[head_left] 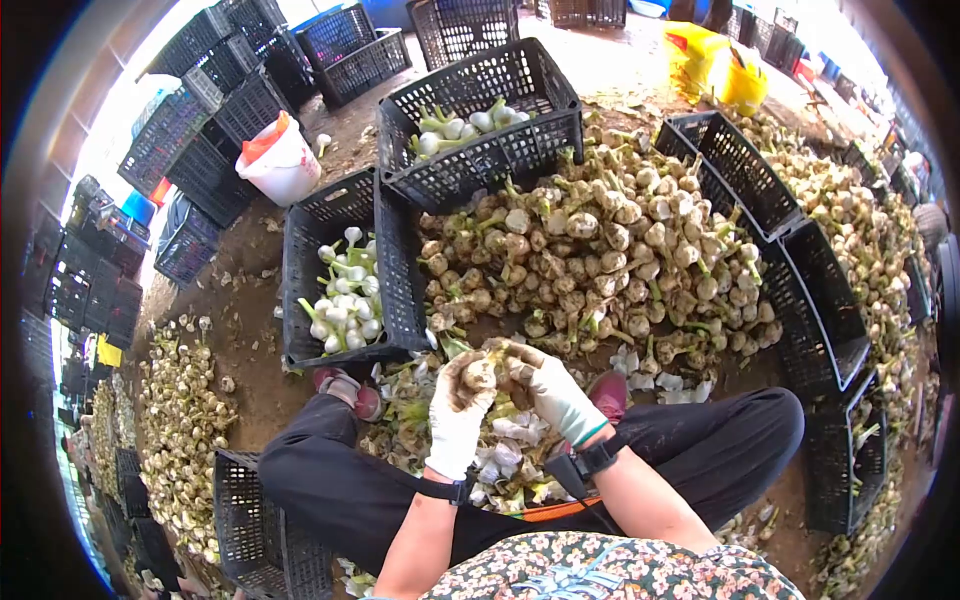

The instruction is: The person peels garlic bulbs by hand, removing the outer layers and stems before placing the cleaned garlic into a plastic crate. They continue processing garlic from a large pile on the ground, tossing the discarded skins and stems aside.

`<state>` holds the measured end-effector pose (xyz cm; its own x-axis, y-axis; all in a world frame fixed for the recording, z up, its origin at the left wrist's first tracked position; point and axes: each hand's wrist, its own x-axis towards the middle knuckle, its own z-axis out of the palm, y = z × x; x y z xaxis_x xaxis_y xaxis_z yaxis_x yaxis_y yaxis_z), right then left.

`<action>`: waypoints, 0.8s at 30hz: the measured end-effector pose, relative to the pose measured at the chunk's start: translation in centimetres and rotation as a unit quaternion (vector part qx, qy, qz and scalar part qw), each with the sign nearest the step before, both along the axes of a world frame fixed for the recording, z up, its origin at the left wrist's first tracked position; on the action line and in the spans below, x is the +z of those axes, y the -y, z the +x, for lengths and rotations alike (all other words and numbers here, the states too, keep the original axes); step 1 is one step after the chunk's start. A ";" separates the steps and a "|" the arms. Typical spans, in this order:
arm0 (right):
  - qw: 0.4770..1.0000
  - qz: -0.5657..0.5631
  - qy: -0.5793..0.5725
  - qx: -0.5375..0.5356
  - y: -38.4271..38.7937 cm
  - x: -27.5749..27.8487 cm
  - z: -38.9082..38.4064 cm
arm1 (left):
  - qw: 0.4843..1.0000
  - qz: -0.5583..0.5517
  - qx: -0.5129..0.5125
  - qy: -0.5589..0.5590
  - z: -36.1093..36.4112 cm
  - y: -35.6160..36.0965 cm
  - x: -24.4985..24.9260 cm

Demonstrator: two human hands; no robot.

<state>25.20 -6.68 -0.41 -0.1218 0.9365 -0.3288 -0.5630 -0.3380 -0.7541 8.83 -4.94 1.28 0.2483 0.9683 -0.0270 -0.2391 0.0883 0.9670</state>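
Note:
Both hands meet in front of my body, in white gloves with dirt-stained fingers. My left hand (458,405) is wrapped round a garlic bulb (479,375), its brownish outer skin showing. From the other side, my right hand (540,385) closes its fingers against the same bulb and its skin; the exact pinch is partly hidden. Loose peel and leaves (505,455) lie below the hands, between my legs. Just beyond is a large heap of unpeeled garlic (590,240). Cleaned white bulbs (350,300) with green stems lie in the black crate (402,270) at front left.
Another black crate (480,165) with a few white bulbs stands behind the heap. Black crates (800,290) line the right side. A white bucket (282,170), a yellow bag (700,60), stacked crates (190,140) and more garlic (185,430) surround me.

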 end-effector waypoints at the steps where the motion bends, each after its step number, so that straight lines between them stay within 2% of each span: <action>1: 0.995 0.041 -0.076 -0.046 0.2 0.8 -0.7 | 1.000 -0.002 0.026 -0.010 -0.5 0.2 0.0; 2: 0.995 0.045 -0.075 -0.046 0.3 1.6 -1.2 | 1.000 0.001 0.026 -0.009 -0.9 0.2 -0.1; 4: 0.995 0.079 0.055 -0.029 0.4 3.1 -1.9 | 0.990 0.049 -0.013 -0.130 -1.5 0.5 -0.3; 6: 0.986 0.066 0.153 -0.025 0.3 3.7 -2.8 | 0.993 0.049 -0.005 -0.108 -1.0 1.0 -0.4; 8: 0.988 0.092 0.114 -0.041 0.4 2.7 -3.3 | 0.999 0.031 0.013 -0.012 -0.7 1.3 0.1; 9: 0.988 0.095 0.114 -0.041 0.6 3.3 -3.1 | 0.996 0.064 0.018 -0.052 -1.0 1.4 0.1; 11: 0.994 0.092 0.060 0.003 1.3 5.1 -2.4 | 0.998 0.046 0.012 -0.028 -1.1 1.5 0.7; 14: 0.990 0.116 0.080 0.013 1.7 5.1 -1.9 | 0.999 0.038 0.010 -0.006 -1.0 1.8 0.7; 18: 0.994 0.093 0.058 0.024 1.7 4.2 -1.3 | 0.999 0.038 0.005 0.013 -0.9 2.1 1.1; 20: 0.990 0.057 0.131 0.010 1.6 3.4 -1.0 | 0.999 0.052 0.004 0.003 -1.0 2.2 1.0; 21: 0.990 0.057 0.130 0.009 1.5 2.8 -0.7 | 0.997 -0.014 -0.002 0.081 -0.9 2.2 1.6; 22: 0.971 0.128 0.204 -0.018 1.3 2.1 -0.3 | 0.984 -0.081 -0.007 0.158 -0.7 2.2 2.1; 23: 0.940 0.198 0.275 -0.043 1.1 1.5 -0.1 | 0.975 -0.136 -0.022 0.176 -0.8 2.6 2.8; 24: 0.940 0.198 0.274 -0.043 1.1 1.3 0.0 | 0.975 -0.137 -0.021 0.176 -1.0 2.5 2.5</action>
<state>25.16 -7.78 0.90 0.0458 0.9973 0.0567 -0.0655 0.0596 -0.9961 7.86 -7.43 3.79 0.3286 0.9255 -0.1886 -0.5418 0.3483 0.7649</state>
